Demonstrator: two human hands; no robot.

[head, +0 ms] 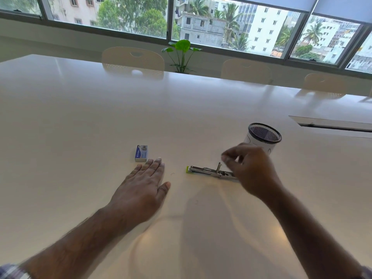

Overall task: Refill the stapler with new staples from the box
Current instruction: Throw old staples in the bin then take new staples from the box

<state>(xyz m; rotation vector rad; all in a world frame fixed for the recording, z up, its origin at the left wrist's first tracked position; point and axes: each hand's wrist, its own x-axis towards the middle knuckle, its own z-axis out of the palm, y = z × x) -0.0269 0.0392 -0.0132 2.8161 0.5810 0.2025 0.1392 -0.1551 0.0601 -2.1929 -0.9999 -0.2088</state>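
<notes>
A small metal stapler (209, 171) with a green end lies on the white table (100, 117), opened flat with a short metal part standing up from it. My right hand (249, 170) hovers over its right end, fingers curled; blur hides whether it pinches anything. A small blue staple box (141, 153) lies shut to the left. My left hand (143, 188) is flat just below and right of the box, fingers stretched out, fingertips close to it, holding nothing.
A white cup with a black mesh rim (261, 137) stands just behind my right hand. A cable slot (332, 125) is set in the table at the right. Several chairs (132, 59) and a potted plant (182, 55) line the far edge.
</notes>
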